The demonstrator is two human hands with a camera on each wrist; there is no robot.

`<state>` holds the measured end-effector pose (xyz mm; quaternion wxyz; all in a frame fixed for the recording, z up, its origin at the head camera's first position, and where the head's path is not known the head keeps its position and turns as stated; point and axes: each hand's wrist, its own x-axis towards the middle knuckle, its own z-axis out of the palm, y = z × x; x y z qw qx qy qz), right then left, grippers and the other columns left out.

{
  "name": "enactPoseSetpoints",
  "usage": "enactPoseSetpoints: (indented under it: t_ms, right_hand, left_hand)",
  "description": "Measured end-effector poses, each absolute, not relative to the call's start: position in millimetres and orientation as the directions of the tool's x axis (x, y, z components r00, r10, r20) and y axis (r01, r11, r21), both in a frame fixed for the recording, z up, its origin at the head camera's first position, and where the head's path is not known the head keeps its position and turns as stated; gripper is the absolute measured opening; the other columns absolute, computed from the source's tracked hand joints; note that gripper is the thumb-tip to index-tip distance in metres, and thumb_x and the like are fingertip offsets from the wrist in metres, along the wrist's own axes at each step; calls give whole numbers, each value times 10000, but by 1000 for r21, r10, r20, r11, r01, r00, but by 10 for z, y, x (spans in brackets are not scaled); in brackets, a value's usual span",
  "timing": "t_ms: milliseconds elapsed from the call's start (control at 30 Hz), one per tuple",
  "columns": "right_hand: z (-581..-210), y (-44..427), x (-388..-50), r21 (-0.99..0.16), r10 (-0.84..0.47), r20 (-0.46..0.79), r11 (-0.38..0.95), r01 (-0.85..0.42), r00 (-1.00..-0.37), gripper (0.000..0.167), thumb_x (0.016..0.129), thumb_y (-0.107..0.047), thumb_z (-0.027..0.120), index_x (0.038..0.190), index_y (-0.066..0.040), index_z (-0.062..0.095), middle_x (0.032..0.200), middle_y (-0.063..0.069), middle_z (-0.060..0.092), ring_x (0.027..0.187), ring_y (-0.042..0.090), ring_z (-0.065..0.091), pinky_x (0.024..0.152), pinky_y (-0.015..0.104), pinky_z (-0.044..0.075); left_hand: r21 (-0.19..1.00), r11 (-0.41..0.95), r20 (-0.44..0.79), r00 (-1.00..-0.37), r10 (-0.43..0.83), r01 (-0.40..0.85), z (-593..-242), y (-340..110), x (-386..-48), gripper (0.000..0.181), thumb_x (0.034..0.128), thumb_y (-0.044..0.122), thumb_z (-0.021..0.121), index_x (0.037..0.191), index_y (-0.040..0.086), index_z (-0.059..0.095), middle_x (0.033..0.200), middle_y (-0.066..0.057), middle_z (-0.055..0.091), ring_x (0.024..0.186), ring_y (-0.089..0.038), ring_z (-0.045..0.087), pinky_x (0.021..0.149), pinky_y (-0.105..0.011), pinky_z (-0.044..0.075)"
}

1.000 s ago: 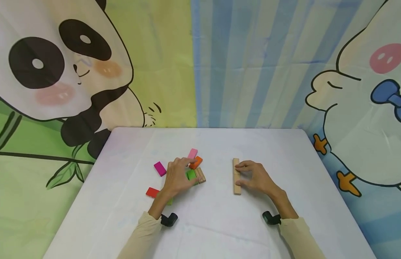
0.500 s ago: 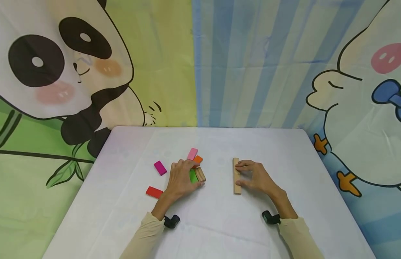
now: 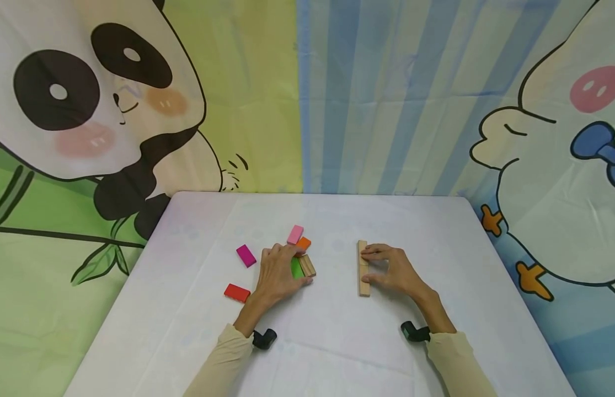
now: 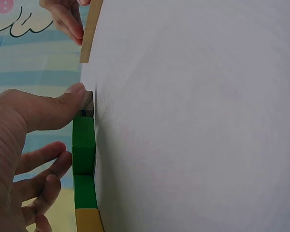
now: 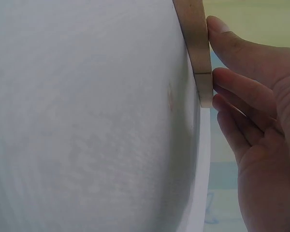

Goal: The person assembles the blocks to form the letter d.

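Observation:
On the white table, my left hand spans a small cluster of blocks, its thumb at the near end of the plain wooden blocks and its forefinger at their far end. Under it lies a green block, partly hidden. In the left wrist view, green blocks and a yellow-orange block stand in a row. My right hand touches a strip of two plain wooden blocks from its right side. The right wrist view has thumb and fingertips against that wooden strip.
A pink block and an orange block lie beyond the left hand. Left of it lie a magenta block and a red block. Behind the table hangs a printed cloth.
My left hand has shifted right over the cluster, bringing thumb and forefinger to the plain wooden blocks, and uncovering more of the red block. The right hand stays at the wooden strip.

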<state>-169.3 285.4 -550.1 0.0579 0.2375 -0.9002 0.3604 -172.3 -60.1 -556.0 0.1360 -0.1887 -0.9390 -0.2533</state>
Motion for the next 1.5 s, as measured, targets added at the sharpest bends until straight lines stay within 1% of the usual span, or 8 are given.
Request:
enactPoseSetpoints:
  t_ms: [400, 600, 800, 967, 1067, 1200, 1367, 1500]
  right_hand:
    - [-5544, 2865, -1684, -634, -377, 272, 622, -459, -885, 585, 745, -130, 1020, 1247, 55, 785, 1322, 142, 778, 1342, 408, 675, 1150, 597, 507]
    - [-5525, 2854, -1658, -643, -377, 271, 614, -458, -885, 583, 750, -119, 1015, 1251, 63, 780, 1318, 162, 775, 1337, 424, 672, 1143, 615, 504]
    - [-5503, 2844, -1659, -656, -375, 270, 603, -455, -887, 567, 766, -124, 1008, 1252, 60, 781, 1314, 168, 774, 1341, 437, 664, 1145, 631, 496]
    - [-5505, 2850, -1675, -639, -374, 280, 615, -462, -884, 565, 749, -115, 1016, 1239, 52, 790, 1306, 151, 782, 1332, 431, 673, 1135, 627, 506]
    - [-5497, 2849, -1681, -643, -374, 282, 610, -463, -884, 569, 741, -116, 1020, 1235, 51, 792, 1301, 154, 784, 1327, 432, 676, 1136, 626, 507]
    - [-5479, 2843, -1686, -648, -376, 277, 607, -460, -884, 572, 745, -123, 1018, 1239, 52, 790, 1306, 158, 782, 1335, 431, 672, 1145, 621, 502]
    - [-5485, 2846, -1689, -644, -373, 274, 613, -457, -887, 563, 748, -129, 1017, 1236, 45, 795, 1304, 156, 782, 1336, 430, 670, 1145, 630, 497]
    - [-5498, 2855, -1690, -647, -374, 283, 606, -464, -883, 558, 744, -130, 1019, 1227, 44, 799, 1298, 161, 784, 1328, 437, 672, 1135, 643, 498]
  left_hand:
    - [402, 822, 336, -900, 278, 404, -5572, -578, -1700, 663, 718, 423, 1022, 1279, 192, 755, 1200, -18, 794, 961, -228, 579, 846, -384, 334]
    - [389, 824, 319, -900, 298, 411, -5564, -550, -1701, 650, 750, 429, 998, 1293, 167, 754, 1210, -33, 794, 990, -237, 595, 869, -396, 353]
    - [383, 830, 308, -903, 299, 405, -5551, -518, -1705, 651, 749, 402, 1006, 1298, 155, 758, 1200, -27, 799, 992, -235, 602, 877, -395, 357]
    - [413, 807, 297, -900, 319, 422, -5527, -493, -1719, 640, 742, 342, 1020, 1290, 143, 756, 1192, -13, 803, 990, -225, 606, 873, -386, 365]
    - [442, 777, 269, -893, 361, 448, -5506, -480, -1717, 645, 756, 323, 1015, 1314, 149, 741, 1222, -9, 793, 1024, -215, 610, 893, -387, 383]
    - [432, 769, 230, -882, 411, 471, -5482, -477, -1718, 664, 779, 377, 1000, 1343, 165, 723, 1222, -4, 770, 1046, -203, 579, 919, -387, 374]
    - [376, 788, 226, -873, 433, 488, -5479, -488, -1737, 616, 790, 456, 978, 1283, 172, 740, 1156, 8, 764, 1035, -186, 550, 914, -382, 349]
    - [374, 781, 219, -866, 449, 500, -5481, -491, -1755, 598, 795, 468, 968, 1265, 174, 743, 1149, 14, 760, 1028, -183, 556, 910, -377, 343]
